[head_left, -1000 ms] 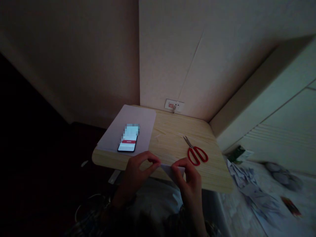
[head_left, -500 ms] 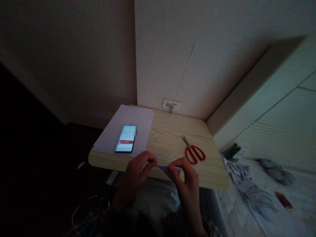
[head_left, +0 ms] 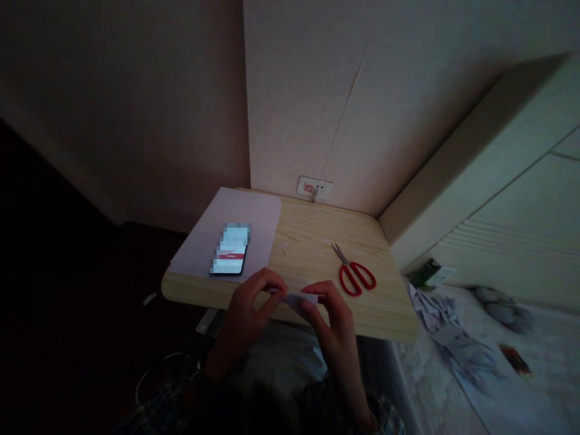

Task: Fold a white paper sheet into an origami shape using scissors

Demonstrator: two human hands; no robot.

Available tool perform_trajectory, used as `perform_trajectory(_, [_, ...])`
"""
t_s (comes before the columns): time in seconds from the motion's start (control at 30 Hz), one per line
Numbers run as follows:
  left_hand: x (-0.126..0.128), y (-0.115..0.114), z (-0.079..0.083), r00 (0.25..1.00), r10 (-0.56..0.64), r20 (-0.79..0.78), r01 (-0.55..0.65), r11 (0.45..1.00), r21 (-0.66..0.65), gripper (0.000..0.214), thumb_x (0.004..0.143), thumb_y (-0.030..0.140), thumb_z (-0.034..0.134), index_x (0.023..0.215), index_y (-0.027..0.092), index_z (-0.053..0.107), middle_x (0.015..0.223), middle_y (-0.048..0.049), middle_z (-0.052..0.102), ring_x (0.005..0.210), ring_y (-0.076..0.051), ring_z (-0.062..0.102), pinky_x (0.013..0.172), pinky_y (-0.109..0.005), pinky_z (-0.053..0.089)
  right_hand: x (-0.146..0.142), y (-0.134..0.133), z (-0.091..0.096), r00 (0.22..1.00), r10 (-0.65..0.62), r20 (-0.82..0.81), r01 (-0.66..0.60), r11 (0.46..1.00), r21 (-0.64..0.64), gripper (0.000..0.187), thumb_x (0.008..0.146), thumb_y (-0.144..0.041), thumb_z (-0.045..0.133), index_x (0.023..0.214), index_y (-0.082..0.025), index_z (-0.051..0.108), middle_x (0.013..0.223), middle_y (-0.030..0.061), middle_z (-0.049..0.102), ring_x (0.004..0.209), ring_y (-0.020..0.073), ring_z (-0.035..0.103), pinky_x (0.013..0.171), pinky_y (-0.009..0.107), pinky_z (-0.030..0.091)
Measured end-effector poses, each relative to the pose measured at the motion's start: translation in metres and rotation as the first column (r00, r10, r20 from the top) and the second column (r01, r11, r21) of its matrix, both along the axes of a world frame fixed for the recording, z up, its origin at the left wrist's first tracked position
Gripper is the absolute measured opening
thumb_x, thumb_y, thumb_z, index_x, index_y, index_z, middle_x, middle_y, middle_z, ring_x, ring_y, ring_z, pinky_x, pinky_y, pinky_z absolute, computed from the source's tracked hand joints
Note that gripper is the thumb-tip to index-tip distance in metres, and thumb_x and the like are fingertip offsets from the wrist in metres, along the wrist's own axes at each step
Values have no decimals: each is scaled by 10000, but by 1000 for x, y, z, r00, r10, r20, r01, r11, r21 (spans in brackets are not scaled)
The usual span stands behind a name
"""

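Between my two hands is a small folded piece of white paper (head_left: 296,298), held just over the front edge of the wooden table (head_left: 312,223). My left hand (head_left: 254,305) pinches its left end between thumb and fingers. At the other end, my right hand (head_left: 334,311) grips it with thumb and forefinger. Red-handled scissors (head_left: 353,272) lie to the right of my hands, their blades slightly apart and pointing away. Left of my hands, a phone (head_left: 232,252) with a lit, partly blurred screen rests on a stack of white paper sheets (head_left: 258,208).
Thin paper scraps (head_left: 283,244) lie on the table. A wall socket (head_left: 315,188) with a plug is at its back edge. To the right, a bed (head_left: 426,368) bears crumpled paper pieces (head_left: 457,335), a grey soft item (head_left: 502,308) and a small dark reddish packet (head_left: 515,360).
My hands have come a little closer together, and the paper is turned so that a narrow folded strip shows between them. The scissors and phone lie as before.
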State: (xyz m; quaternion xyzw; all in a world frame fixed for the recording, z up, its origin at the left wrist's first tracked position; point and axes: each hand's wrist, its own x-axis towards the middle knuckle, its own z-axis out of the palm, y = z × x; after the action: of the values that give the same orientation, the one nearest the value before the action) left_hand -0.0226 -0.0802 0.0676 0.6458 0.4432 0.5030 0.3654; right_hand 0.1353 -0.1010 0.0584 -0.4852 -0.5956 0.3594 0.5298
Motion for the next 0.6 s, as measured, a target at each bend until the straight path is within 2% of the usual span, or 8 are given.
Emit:
perform_trajectory(0.13, [-1, 1, 2, 985, 18, 172, 0, 994, -107, 77, 814, 183, 571, 737, 186, 573, 737, 18, 564, 699, -130, 578, 662, -232, 473, 4, 0, -1, 1000, 16, -3, -16, 1000, 17, 141, 881, -273, 546, 778, -211, 619, 726, -13, 571, 703, 154, 529, 636, 257, 397])
perform_trajectory(0.27, [0, 0, 3, 956, 39, 291, 25, 977, -213, 84, 797, 228, 589, 731, 180, 568, 710, 30, 553, 634, -119, 585, 610, -230, 475, 5, 1, 2, 999, 43, 1, -43, 999, 32, 265, 944, -296, 424, 819, -209, 640, 731, 1, 588, 677, 152, 528, 602, 258, 380])
perform_trajectory(0.6, [0, -1, 0, 943, 108, 314, 5, 941, -337, 124, 780, 299, 615, 743, 191, 567, 636, 42, 590, 590, -133, 594, 616, -258, 465, 2, 1, 5, 995, 96, -31, -97, 995, -25, 237, 918, -321, 479, 796, -204, 647, 730, 7, 601, 687, 161, 542, 616, 263, 386])
